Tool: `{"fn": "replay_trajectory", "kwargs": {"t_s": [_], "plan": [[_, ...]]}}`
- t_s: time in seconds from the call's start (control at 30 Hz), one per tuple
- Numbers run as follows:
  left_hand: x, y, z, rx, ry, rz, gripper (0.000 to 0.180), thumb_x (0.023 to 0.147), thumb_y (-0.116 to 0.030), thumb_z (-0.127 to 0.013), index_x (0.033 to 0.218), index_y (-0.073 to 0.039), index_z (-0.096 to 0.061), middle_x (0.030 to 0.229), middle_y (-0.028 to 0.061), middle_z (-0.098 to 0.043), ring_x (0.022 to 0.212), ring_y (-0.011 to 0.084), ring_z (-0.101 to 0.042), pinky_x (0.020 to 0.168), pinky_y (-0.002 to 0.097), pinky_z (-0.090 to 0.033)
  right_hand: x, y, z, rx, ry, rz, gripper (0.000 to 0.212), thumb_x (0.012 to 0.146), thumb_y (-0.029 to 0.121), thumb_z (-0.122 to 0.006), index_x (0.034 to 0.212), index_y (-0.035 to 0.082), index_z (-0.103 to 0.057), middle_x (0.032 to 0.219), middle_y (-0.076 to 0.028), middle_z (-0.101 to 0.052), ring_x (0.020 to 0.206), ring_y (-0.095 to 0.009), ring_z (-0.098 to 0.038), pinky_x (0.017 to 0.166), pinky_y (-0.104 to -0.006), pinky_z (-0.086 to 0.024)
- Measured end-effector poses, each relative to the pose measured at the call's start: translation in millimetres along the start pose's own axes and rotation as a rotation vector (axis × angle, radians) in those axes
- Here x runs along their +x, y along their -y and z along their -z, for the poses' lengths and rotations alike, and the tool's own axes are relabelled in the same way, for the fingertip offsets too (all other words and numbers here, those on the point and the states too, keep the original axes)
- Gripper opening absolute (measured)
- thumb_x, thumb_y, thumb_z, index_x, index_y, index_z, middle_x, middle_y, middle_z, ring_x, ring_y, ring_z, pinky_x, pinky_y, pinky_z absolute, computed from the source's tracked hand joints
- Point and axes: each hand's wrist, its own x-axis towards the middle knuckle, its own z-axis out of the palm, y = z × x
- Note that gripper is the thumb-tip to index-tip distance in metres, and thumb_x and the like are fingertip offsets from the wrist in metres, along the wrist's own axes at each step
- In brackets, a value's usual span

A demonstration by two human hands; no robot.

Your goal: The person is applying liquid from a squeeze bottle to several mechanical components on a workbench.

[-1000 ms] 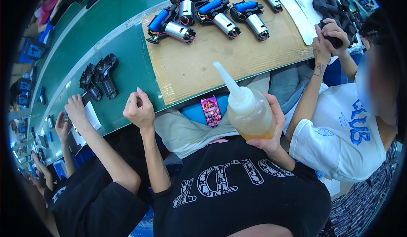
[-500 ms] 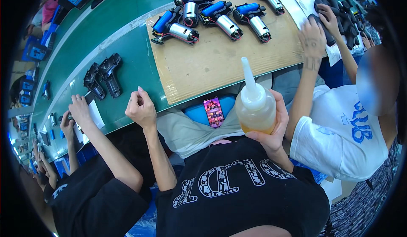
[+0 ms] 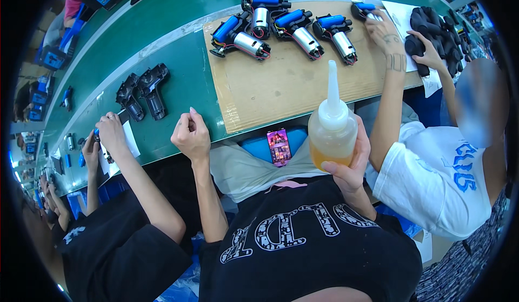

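My right hand (image 3: pixel 356 164) is wrapped round a translucent squeeze bottle (image 3: pixel 331 134) with a long tapered nozzle and amber liquid in its lower part. The bottle stands nearly upright in front of my chest, its nozzle overlapping the cardboard in view. Closed into a fist, my left hand (image 3: pixel 192 137) is at the table's near edge; its curled fingers hide whatever may be inside. Beyond that fist two black plastic housing halves (image 3: pixel 154 91) lie on the green table. On the cardboard sheet (image 3: pixel 265 94) are several blue-and-silver motor assemblies (image 3: pixel 299 34) with thin wires.
A phone (image 3: pixel 278 146) with a lit screen rests on my lap. To the right, a co-worker's hand (image 3: pixel 386 34) is on another motor assembly (image 3: pixel 363 10), beside a pile of black parts (image 3: pixel 435 32). At left, another co-worker's hands (image 3: pixel 111 134) work over white paper.
The table and its parts have shifted slightly right in view. The right-hand co-worker's hand has moved from the black parts to the farthest motor assembly. My right hand still grips the bottle.
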Motion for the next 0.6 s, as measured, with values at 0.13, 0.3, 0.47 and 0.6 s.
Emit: {"fn": "replay_trajectory", "kwargs": {"t_s": [0.13, 0.3, 0.47, 0.6], "plan": [[0.4, -0.4, 7.5, 0.019, -0.007, 0.021, 0.03, 0.094, -0.011, -0.067, 0.069, 0.001, -0.056, 0.052, 0.0071, -0.049, 0.044, 0.0145, -0.042, 0.045, 0.0319, -0.033, 8.0, 1.3, -5.8, 0.005, 0.015, -0.036, 0.087, 0.069, 0.011, -0.087, 0.14, -0.004, -0.039, 0.128, -0.013, -0.058, 0.119, -0.02, -0.058, 0.104, -0.0345, -0.044], [2.9, -0.6, 5.3, 0.017, 0.006, 0.024, 0.03, 0.094, -0.011, -0.067, 0.069, 0.002, -0.057, 0.052, 0.0068, -0.048, 0.045, 0.0141, -0.041, 0.046, 0.0317, -0.033, 15.3, 5.0, -9.6, -0.023, 0.051, 0.004, 0.085, 0.07, 0.01, -0.087, 0.138, -0.004, -0.039, 0.126, -0.014, -0.058, 0.117, -0.021, -0.059, 0.101, -0.0351, -0.047], [2.7, -0.7, 7.1, 0.029, -0.01, -0.001, 0.03, 0.092, -0.006, -0.068, 0.065, -0.001, -0.054, 0.053, 0.0054, -0.048, 0.044, 0.0147, -0.042, 0.044, 0.0325, -0.031, 16.5, 11.1, -17.6, 0.045, 0.066, -0.028, 0.083, 0.07, 0.007, -0.086, 0.137, -0.005, -0.038, 0.125, -0.016, -0.058, 0.112, -0.023, -0.062, 0.094, -0.0352, -0.053], [2.4, -1.4, 2.8, 0.017, -0.001, 0.006, 0.03, 0.092, -0.006, -0.068, 0.066, -0.001, -0.054, 0.053, 0.0053, -0.048, 0.044, 0.0147, -0.042, 0.044, 0.0325, -0.031, 14.7, 8.8, -14.5, 0.013, 0.069, -0.016, 0.083, 0.07, 0.007, -0.086, 0.137, -0.004, -0.038, 0.126, -0.016, -0.058, 0.112, -0.022, -0.062, 0.095, -0.0352, -0.052]]}}
